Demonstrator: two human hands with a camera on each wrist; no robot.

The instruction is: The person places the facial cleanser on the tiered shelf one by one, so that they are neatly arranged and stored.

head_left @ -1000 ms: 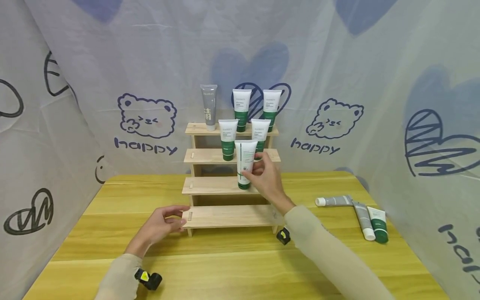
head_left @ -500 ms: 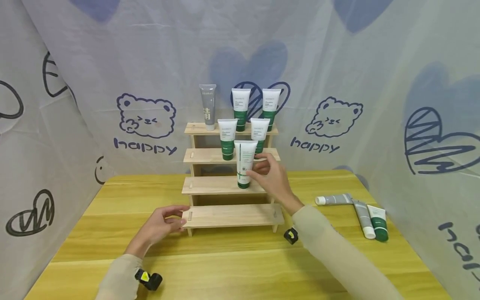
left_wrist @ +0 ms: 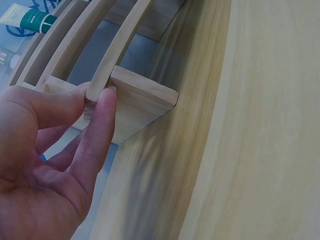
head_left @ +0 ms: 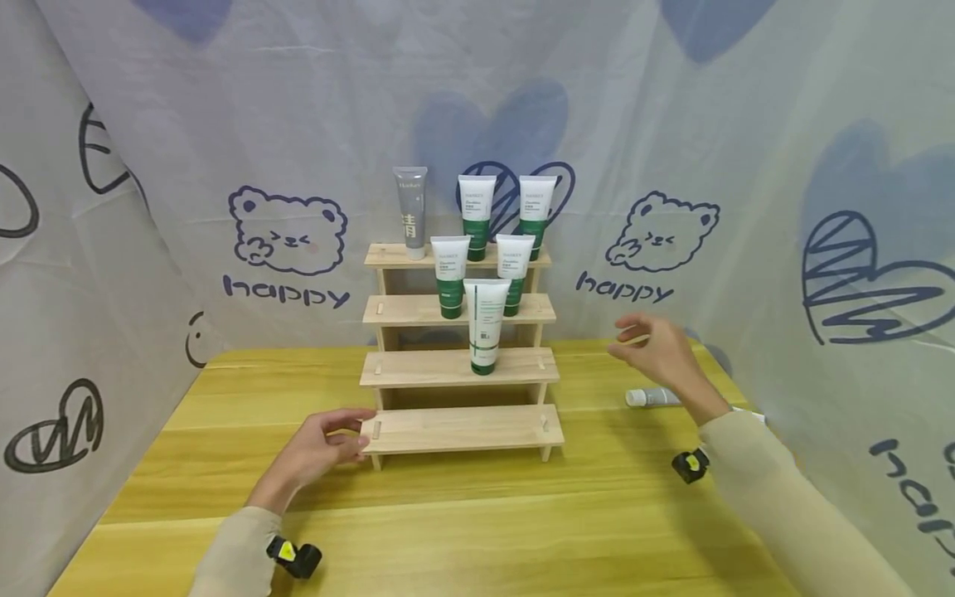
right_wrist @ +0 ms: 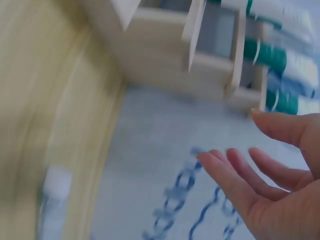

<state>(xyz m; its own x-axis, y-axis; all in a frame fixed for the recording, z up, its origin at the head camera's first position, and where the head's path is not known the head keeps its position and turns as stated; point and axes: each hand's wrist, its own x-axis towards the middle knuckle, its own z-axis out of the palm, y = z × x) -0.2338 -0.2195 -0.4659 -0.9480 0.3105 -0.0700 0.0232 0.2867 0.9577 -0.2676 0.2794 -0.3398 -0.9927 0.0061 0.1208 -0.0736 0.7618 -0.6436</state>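
A four-tier wooden display stand (head_left: 464, 429) stands on the table. My left hand (head_left: 317, 448) pinches the left end of its lowest shelf; in the left wrist view the thumb and a finger (left_wrist: 102, 115) close on the board's edge. My right hand (head_left: 660, 352) hovers right of the stand, holding nothing, thumb and fingers apart in the right wrist view. A white-and-green squeeze tube (head_left: 485, 327) stands cap-down on the second shelf up. Two similar tubes (head_left: 451, 278) stand one tier higher. The top tier bears a grey tube (head_left: 412, 214) and two white-and-green ones (head_left: 477, 217).
A grey tube with a white cap (head_left: 651, 397) lies on the wood-grain table (head_left: 448, 531) at the right, below my right hand. The right forearm mostly hides other tubes there. A patterned cloth (head_left: 298, 108) closes off the back and sides.
My right hand has let go of the white-and-green tube on the second shelf up and moved right, over the lying tubes. The left hand keeps its place.
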